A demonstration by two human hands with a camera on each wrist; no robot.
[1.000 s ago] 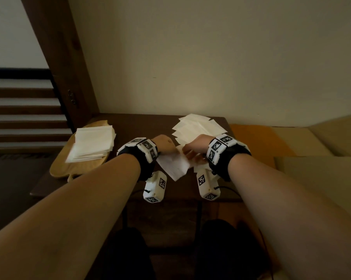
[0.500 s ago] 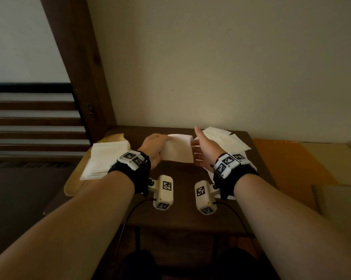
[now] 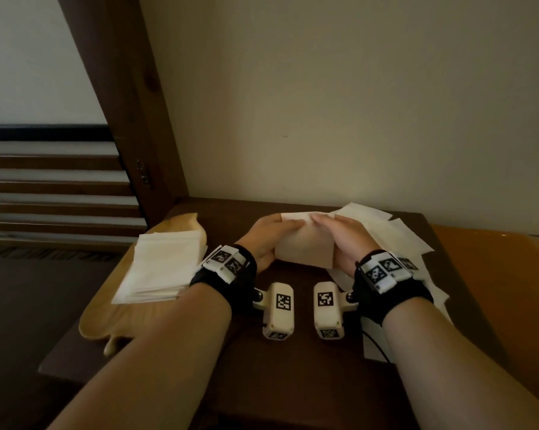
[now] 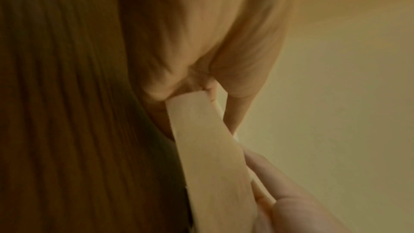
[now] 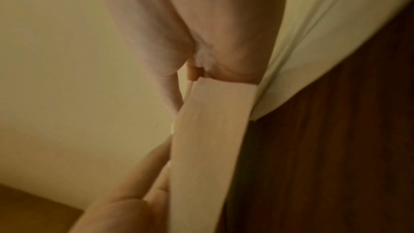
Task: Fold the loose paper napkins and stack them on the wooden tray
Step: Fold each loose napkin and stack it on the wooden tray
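Fingers of the left hand (image 3: 263, 243) and right hand (image 3: 344, 240) pinch one napkin (image 3: 305, 248) by its side edges, above the table's (image 3: 293, 383) middle. Folded napkins (image 3: 164, 265) sit on the wooden tray (image 3: 106, 321) at the left edge; loose napkins (image 3: 395, 234) lie at the right.

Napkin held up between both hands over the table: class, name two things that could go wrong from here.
1. The napkin is thin and held only at its side edges by the left hand and right hand; it could slip, so the fold may come out crooked.
2. The stack on the wooden tray already looks uneven; setting another napkin on it carelessly could push sheets off.
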